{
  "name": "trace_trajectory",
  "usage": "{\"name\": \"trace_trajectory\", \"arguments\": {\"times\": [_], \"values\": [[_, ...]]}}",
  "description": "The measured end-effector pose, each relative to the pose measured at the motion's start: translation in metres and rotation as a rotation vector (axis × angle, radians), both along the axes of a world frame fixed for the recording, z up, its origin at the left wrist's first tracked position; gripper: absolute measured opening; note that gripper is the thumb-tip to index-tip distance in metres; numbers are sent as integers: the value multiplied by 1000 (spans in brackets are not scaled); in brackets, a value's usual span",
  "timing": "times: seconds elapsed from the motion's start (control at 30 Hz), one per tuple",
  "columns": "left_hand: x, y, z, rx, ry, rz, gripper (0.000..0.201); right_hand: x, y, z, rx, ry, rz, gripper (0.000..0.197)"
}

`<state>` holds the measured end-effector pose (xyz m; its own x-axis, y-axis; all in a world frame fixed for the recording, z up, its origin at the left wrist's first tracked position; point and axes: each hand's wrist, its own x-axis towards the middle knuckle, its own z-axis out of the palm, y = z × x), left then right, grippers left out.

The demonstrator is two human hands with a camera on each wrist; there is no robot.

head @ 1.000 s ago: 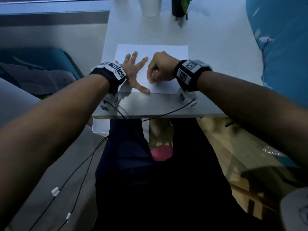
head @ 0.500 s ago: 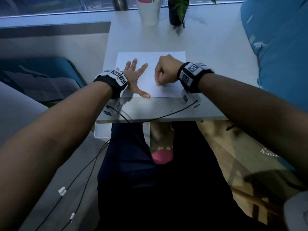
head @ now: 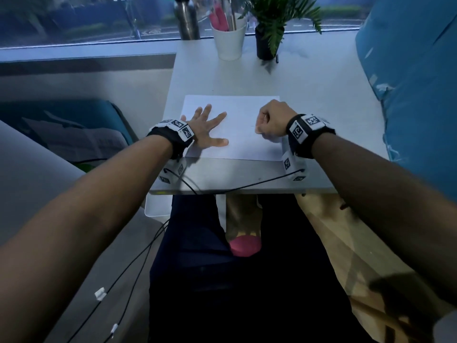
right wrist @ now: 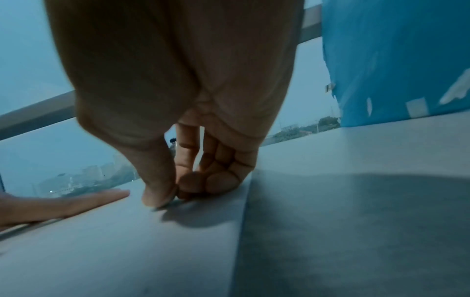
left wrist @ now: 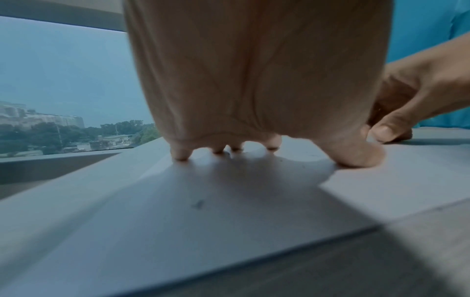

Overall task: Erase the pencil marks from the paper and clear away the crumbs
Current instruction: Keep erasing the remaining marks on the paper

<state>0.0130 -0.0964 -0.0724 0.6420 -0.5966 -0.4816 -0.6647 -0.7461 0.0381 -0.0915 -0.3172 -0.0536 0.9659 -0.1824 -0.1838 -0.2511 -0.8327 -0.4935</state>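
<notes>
A white sheet of paper (head: 242, 144) lies near the front edge of the pale table (head: 235, 179). My left hand (head: 207, 129) presses flat on the sheet's left part, fingers spread, fingertips (left wrist: 182, 154) down on it. My right hand (head: 272, 122) is curled over the sheet's right part. Its thumb and fingers (right wrist: 175, 193) pinch a small pale eraser against the paper; the eraser is almost wholly hidden by them. A faint grey smudge (left wrist: 198, 205) shows on the paper (left wrist: 203, 231) below my left palm.
At the table's far end stand a white cup with pens (head: 228, 38), a potted plant (head: 267, 43) and a steel bottle (head: 186, 18). A blue cushion (head: 415, 82) borders the table on the right. Black cables hang over the front edge.
My right hand has slid to the right across the paper, away from the left thumb. The left hand has stayed put. The head view has tilted up.
</notes>
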Motion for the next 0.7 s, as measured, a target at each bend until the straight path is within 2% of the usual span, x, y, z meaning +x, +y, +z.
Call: {"name": "trace_trajectory", "arguments": {"times": [0.1, 0.17, 0.23, 0.3, 0.4, 0.5, 0.57, 0.7], "values": [[8, 0, 2, 25, -57, 36, 73, 0, 4, 0, -12, 7, 4, 13], [9, -1, 8, 37, -150, 95, 68, 1, 2, 0, -11, 4, -1, 13], [3, -1, 13, -9, -242, 61, 64, 2, 1, -2, -1, 6, -1, 12], [-9, 3, 15, -85, -225, -101, 64, 3, 1, -3, 8, 3, -1, 11], [-41, 10, 10, -151, -102, -425, 69, 3, 0, -4, 13, 2, 5, 12], [-66, 19, -1, -143, 67, -540, 73, 3, -1, -4, 4, -4, 14, 12], [-62, 25, -3, -120, 50, -477, 78, 3, 0, -3, 18, -4, 11, 11], [-32, 27, 10, 38, -81, -172, 103, 0, 3, 1, 44, 4, -10, 12]]}}
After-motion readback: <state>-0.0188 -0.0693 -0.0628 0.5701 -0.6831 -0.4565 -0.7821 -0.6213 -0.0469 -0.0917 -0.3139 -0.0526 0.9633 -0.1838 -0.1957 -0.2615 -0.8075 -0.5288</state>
